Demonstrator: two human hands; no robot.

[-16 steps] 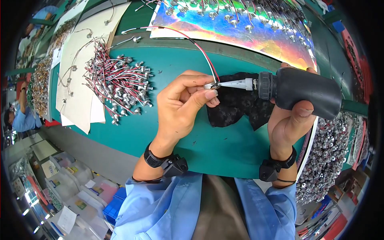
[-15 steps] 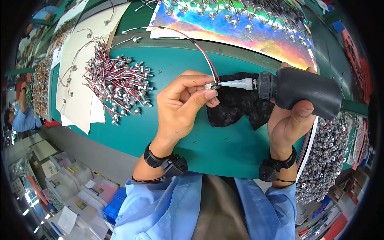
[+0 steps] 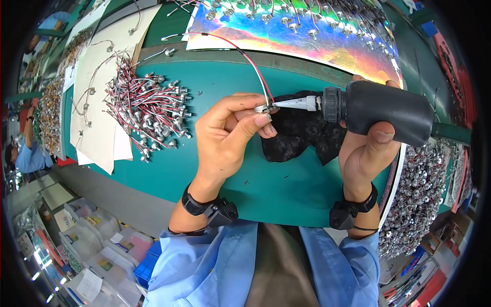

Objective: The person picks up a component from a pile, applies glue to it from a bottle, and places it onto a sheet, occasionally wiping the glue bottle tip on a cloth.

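Note:
My left hand (image 3: pixel 225 135) pinches a small round metal component (image 3: pixel 263 108) between thumb and fingers. Its red, white and black wires (image 3: pixel 250 59) arch up and away to the left. My right hand (image 3: pixel 365 153) is wrapped round a black squeeze bottle (image 3: pixel 391 113), tipped on its side. The bottle's pale tapered nozzle (image 3: pixel 302 104) points left, its tip at the component. Whether anything flows from it is too small to tell. Beneath the nozzle a crumpled black cloth (image 3: pixel 291 138) lies on the green mat (image 3: pixel 286 199).
A heap of wired components (image 3: pixel 148 110) lies left, beside cardboard sheets (image 3: pixel 97 102). Across the back, a shiny iridescent sheet (image 3: pixel 286 46) bears more components. A dense pile of metal parts (image 3: pixel 414 199) is at right. Plastic bins (image 3: pixel 97 230) stand lower left; a person (image 3: pixel 30 148) sits far left.
Both hands still hold the component and the bottle, with the nozzle tip staying at the component. The whole view has shifted slightly.

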